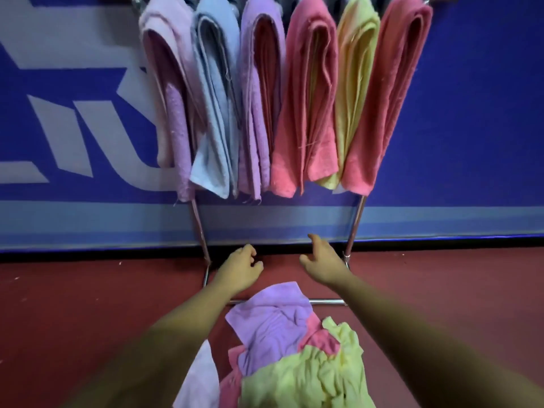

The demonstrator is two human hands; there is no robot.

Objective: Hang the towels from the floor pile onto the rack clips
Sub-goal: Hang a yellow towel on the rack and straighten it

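My left fingers are loosely curled and grasp nothing. The left hand hangs above the red floor, near the base of the chrome tube rack. My right fingers are relaxed, forefinger extended, also empty. The right hand is near the left, and both reach beyond the crumpled pile of terry towels.

Judgement: both hands are free for the next pick, probably the lilac terry towel lying topmost and nearest. Six folded towels hang side by side, filling the rack's width. The clips are cut off at the frame's top edge.
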